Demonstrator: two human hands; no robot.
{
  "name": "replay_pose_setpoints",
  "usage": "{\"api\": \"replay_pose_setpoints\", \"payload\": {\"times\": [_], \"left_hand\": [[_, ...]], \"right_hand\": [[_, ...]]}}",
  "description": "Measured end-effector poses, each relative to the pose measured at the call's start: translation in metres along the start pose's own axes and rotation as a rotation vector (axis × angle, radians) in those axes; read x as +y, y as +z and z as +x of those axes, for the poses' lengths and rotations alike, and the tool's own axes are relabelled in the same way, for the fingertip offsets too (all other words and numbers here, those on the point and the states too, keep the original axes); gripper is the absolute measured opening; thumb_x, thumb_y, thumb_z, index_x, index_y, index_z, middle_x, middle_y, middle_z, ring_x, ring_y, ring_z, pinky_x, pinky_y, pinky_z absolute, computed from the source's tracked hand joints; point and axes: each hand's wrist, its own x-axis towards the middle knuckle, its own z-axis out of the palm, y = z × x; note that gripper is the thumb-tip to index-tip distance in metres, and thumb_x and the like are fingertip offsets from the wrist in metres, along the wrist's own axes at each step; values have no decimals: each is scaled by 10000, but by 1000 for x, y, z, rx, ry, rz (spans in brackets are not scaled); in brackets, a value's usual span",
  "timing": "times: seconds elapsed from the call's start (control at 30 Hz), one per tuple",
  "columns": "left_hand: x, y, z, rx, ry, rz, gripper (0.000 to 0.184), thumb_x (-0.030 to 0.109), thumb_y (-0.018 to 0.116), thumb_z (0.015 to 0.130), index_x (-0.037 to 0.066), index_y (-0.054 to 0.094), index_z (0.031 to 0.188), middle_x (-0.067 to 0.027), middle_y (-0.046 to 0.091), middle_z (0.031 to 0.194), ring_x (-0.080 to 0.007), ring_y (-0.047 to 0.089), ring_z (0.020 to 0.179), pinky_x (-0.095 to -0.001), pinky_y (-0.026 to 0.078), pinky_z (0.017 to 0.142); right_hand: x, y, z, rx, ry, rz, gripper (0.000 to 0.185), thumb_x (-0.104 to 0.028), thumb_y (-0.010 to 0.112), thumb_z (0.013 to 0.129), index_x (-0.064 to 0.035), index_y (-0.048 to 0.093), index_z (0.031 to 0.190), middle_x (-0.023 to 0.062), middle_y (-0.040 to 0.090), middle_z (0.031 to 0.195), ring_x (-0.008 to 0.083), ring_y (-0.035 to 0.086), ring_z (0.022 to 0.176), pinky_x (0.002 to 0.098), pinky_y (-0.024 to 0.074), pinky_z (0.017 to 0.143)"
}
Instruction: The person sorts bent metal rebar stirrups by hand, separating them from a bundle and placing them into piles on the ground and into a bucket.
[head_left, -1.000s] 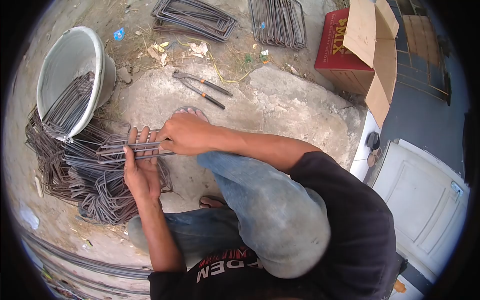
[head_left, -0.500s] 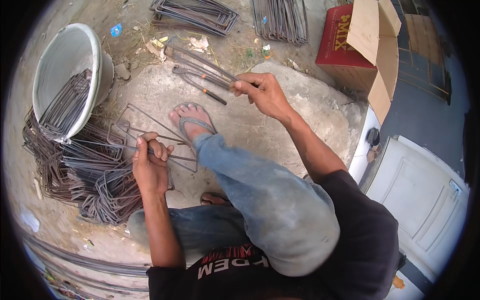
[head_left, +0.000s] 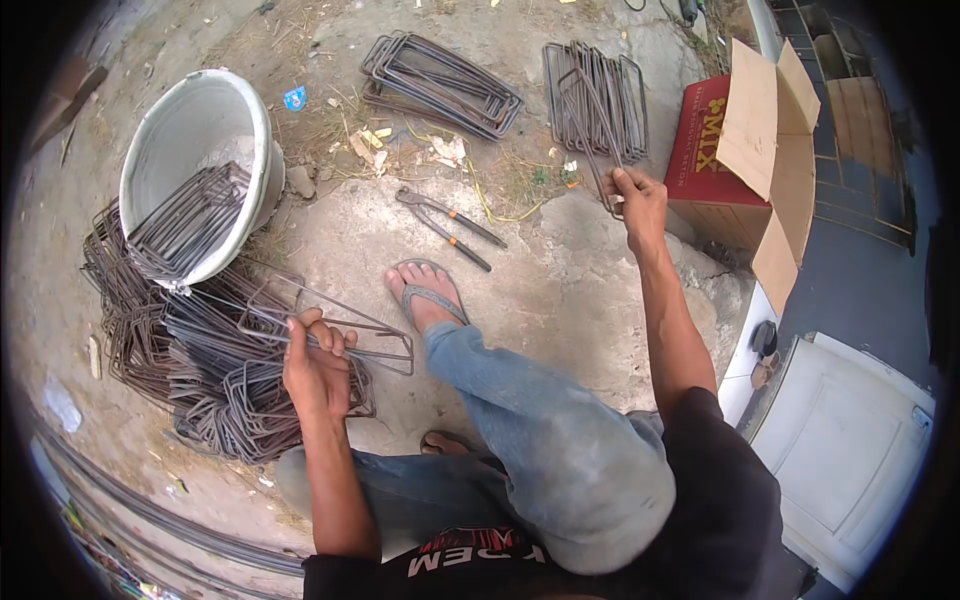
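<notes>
Between the fingers of my left hand point(head_left: 320, 365) are bent steel stirrups point(head_left: 375, 328), long rectangular rebar loops, held above the big heap. At the right, my right hand point(head_left: 638, 205) pinches the near end of another stirrup point(head_left: 598, 140). Its far end overlaps a row of stacked stirrups point(head_left: 625, 110); whether it touches them I cannot tell. A pair of long-handled pincers point(head_left: 450, 225) with orange bands on the grips lies on the concrete slab in front of my sandalled foot point(head_left: 430, 290).
A pale bucket point(head_left: 268, 150) with stirrups inside stands at the left, beside a large heap of stirrups point(head_left: 240, 405). Another stirrup stack point(head_left: 440, 85) lies at the back. An open red carton point(head_left: 700, 140) stands right. Long bars point(head_left: 170, 515) lie along the lower left.
My right hand has moved right and away from me, carrying its stirrup from above the pincers to the right-hand stack. My left hand keeps its hold. The view has shifted.
</notes>
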Motion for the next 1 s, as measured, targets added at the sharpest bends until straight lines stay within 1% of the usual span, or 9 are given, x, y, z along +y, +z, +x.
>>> {"api": "replay_pose_setpoints", "payload": {"times": [0.07, 0.2, 0.3, 0.5, 0.6, 0.67, 0.8, 0.87, 1.0], "left_hand": [[2, 2, 0, -14, 5, -6, 361, 361, 478, 1103, 28, 610, 1140, -33, 456, 713, -175, 494, 694, -438, 502, 808], [12, -6, 2, 11, -16, -48, 364, 357, 453, 1111, 29, 608, 1139, -43, 473, 710, -186, 517, 690, -462, 519, 813], [33, 11, 2, 10, 23, -84, 375, 368, 445, 1112, 30, 606, 1135, -46, 475, 713, -189, 521, 698, -470, 518, 825], [90, 101, 5, -209, 190, 13, 460, 335, 341, 1131, -57, 573, 1065, -145, 581, 664, -275, 636, 644, -535, 611, 789], [121, 152, 36, -136, 193, -9, 413, 318, 359, 1132, -27, 585, 1111, -126, 600, 742, -262, 662, 685, -517, 619, 837], [127, 185, 66, -17, 161, -59, 433, 323, 372, 1128, -55, 580, 1162, -156, 656, 832, -293, 715, 783, -532, 614, 883], [97, 234, 114, -73, 130, -92, 542, 386, 388, 1119, -108, 527, 1292, -250, 641, 1206, -348, 652, 1155, -529, 538, 1016], [88, 252, 128, -121, 137, -131, 600, 415, 368, 1119, -123, 487, 1358, -280, 592, 1323, -361, 585, 1272, -519, 477, 1082], [56, 252, 133, -183, 69, -158, 724, 496, 315, 1112, -136, 421, 1449, -297, 514, 1456, -361, 461, 1411, -487, 338, 1190]], "right_hand": [[-28, 23, 46, 5, -197, 12, 270, -234, 673, 964, 12, 785, 968, 60, 733, 770, 107, 648, 665, 322, 483, 550], [-87, 86, 151, 43, -647, -586, 279, -289, 623, 936, -66, 778, 999, 231, 727, 855, 376, 716, 761, 471, 554, 697], [-113, 162, 207, 187, -724, -732, 267, -265, 591, 939, -86, 777, 1007, 261, 716, 920, 482, 677, 847, 534, 546, 769], [-56, 241, 283, -80, -432, -999, 300, -301, 641, 906, -42, 753, 1009, 258, 714, 1054, 463, 671, 1021, 506, 540, 915], [-59, 233, 259, -30, -570, -1025, 314, -288, 650, 912, -43, 753, 1080, 246, 711, 1112, 460, 672, 1032, 504, 540, 923], [-102, 222, 212, 141, -919, -817, 286, -194, 621, 945, -15, 749, 1129, 207, 694, 1195, 370, 713, 959, 465, 566, 859], [-234, 186, 44, -539, -606, -44, 235, -168, 662, 970, -37, 738, 1150, 143, 711, 1107, 239, 700, 892, 348, 553, 781], [-265, 176, -16, -769, -801, -14, 220, -126, 690, 942, -33, 725, 1139, 145, 707, 1075, 245, 692, 889, 350, 541, 758], [-222, 189, -15, -693, -769, -59, 222, -97, 714, 917, -24, 714, 1126, 154, 698, 1039, 263, 684, 875, 366, 530, 734]]}}
